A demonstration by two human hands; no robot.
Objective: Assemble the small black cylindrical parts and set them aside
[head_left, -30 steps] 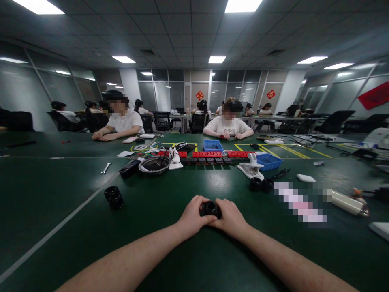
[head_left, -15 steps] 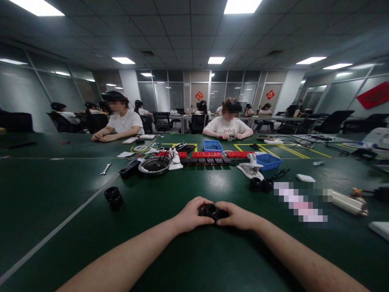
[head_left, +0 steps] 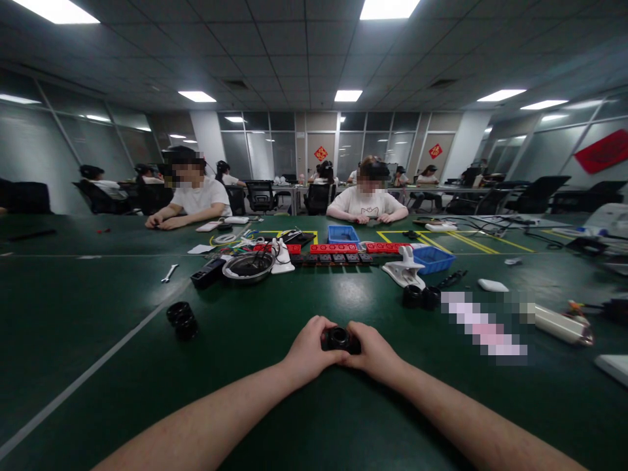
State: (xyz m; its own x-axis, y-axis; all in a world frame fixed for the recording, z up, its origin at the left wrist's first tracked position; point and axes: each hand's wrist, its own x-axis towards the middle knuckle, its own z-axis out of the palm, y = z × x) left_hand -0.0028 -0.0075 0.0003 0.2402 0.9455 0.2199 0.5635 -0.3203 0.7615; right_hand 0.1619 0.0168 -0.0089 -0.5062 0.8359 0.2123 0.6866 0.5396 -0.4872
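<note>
Since half a second ago, both hands have drawn back up around the black ring, the right hand rising from its flatter pose; little else on the table has shifted.

Item 1, left hand (head_left: 309, 350): I see its fingers curled and clamped on the left side of the small black ring-shaped part (head_left: 339, 339), thumb over the near edge.

Item 2, right hand (head_left: 375, 352): fingers closed on the right side of the same part, knuckles up. The part sits between the two hands, just above the green table (head_left: 122, 392), near its front centre. Its round opening faces up towards the camera.

Item 3, stacked black rings (head_left: 181, 318): left of the hands, well apart from them, beside a white line painted on the table.

Item 4, pair of black rings (head_left: 420, 297): ahead and to the right, just in front of a white clamp (head_left: 404, 271).

Item 5, blue tray (head_left: 434, 259): touching or just behind the clamp; I cannot tell which. A second blue tray (head_left: 344, 234) lies further back.

Item 6, red blocks (head_left: 334, 248): in a row across the middle of the table, dark blocks just before them.

Item 7, metal bowl (head_left: 248, 266): left of the row; a small wrench (head_left: 169, 273) lies further left.

Item 8, writing: red signs on the far glass wall carry characters too small to read. I make out no brand or label on the part.

Two people in white shirts sit across the table.
</note>
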